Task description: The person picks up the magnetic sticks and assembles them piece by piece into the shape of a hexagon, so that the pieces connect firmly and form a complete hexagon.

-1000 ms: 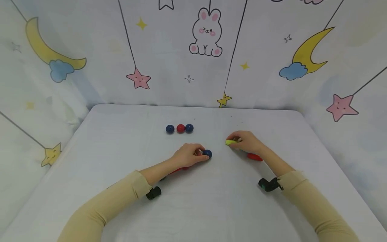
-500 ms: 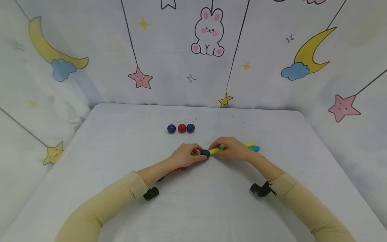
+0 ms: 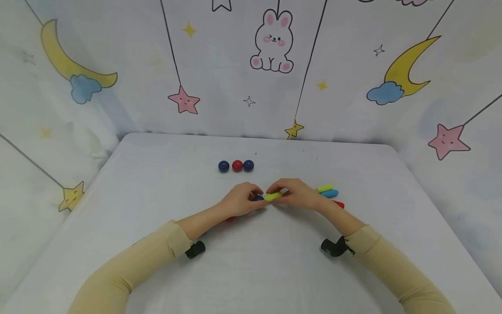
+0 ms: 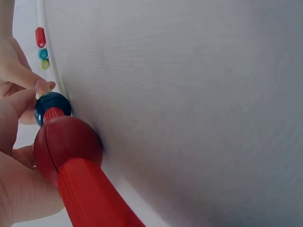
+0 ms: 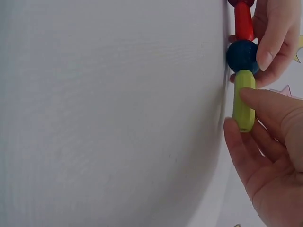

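Note:
My left hand [image 3: 240,199] pinches a dark blue ball [image 5: 243,56] at the end of a joined chain. The chain runs back through a short red rod [image 5: 243,21] to a red ball [image 4: 69,144], then a nearer red rod [image 4: 92,194] in the left wrist view. Facing it, my right hand [image 3: 296,193] holds a yellow-green faceted rod [image 5: 244,101] between thumb and fingers. One end of that rod meets the blue ball, in line with the chain. In the head view the left hand hides most of the chain.
Behind the hands sit a blue ball [image 3: 223,166], a red ball [image 3: 237,165] and another blue ball [image 3: 249,165] in a row. Right of the right hand lie a yellow-green rod [image 3: 324,188], a light blue rod [image 3: 329,193] and a red rod [image 3: 339,204].
My right hand has brought the yellow-green rod leftward from beside the loose rods to the blue ball. The left hand and the chain have shifted slightly left.

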Tool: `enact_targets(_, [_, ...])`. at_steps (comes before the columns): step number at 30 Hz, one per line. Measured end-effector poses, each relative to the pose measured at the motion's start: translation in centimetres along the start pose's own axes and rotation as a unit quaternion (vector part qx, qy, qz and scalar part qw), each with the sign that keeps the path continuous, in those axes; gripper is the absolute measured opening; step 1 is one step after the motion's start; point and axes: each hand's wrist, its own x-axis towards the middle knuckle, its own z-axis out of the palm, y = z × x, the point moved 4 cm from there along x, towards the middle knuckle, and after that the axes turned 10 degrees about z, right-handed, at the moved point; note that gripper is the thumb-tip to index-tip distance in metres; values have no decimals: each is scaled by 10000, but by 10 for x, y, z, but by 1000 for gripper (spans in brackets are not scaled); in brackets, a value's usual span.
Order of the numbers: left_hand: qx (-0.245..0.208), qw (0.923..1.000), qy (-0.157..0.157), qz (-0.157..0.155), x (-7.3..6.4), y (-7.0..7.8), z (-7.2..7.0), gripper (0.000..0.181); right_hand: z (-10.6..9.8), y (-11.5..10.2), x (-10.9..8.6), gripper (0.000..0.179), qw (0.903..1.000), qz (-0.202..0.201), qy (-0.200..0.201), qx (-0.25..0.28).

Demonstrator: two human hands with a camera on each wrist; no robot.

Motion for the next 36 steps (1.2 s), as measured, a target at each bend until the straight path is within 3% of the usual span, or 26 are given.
enact_targets(7, [-18,10000,2,19,0,3,-1,23,3,0,8,26,9998,45,0,205])
enact_targets(13, [3,9999,169,36,-1,2,-1,18,-4,7,30,25,9947,732,669,275])
enact_targets(19, [-49,9999,158,21,-2,1,0,19,-6,7,63,44,9828,1329,1072,699])
enact_targets(27, [-13,9998,182,93,-2,-1,2,18,-1,2,97,56,9829,1378,1204,194])
enact_targets(36, [30,9996,235,142,-2,0,3,18,2,-2,105,45,9834,1333,1233,-64])
